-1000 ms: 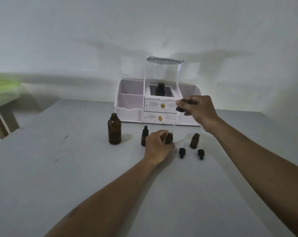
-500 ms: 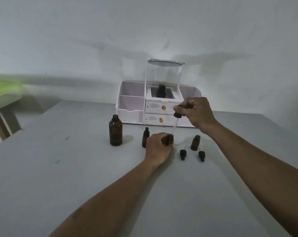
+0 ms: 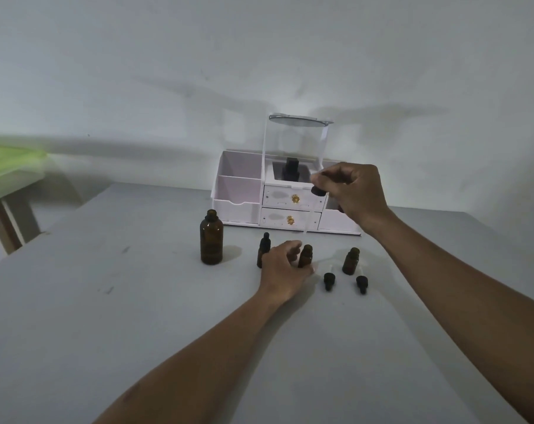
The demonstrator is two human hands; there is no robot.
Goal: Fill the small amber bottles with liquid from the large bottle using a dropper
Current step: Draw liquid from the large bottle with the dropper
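Right grip [image 3: 354, 197] pinching dropper [image 3: 318, 190] at bulb, glass tip hanging just above small amber bottle [image 3: 305, 257]; left grip [image 3: 282, 269] holds that bottle upright on worktop [image 3: 137, 316]. Risks, as I judge: tip drifts off narrow neck, drops spill; hard squeeze overfills; left fingers nudge bottle over.

Your right hand [image 3: 356, 194] pinches the dropper [image 3: 318, 191] by its black bulb, with the clear tube pointing down at the open held bottle [image 3: 305, 256] in your left hand [image 3: 282, 267]. Left of that grip stand the capped bottle [image 3: 264, 249] and the uncapped large bottle [image 3: 211, 241]. Right of it stand the open spare bottle [image 3: 351, 261] and two dropper caps [image 3: 329, 280].
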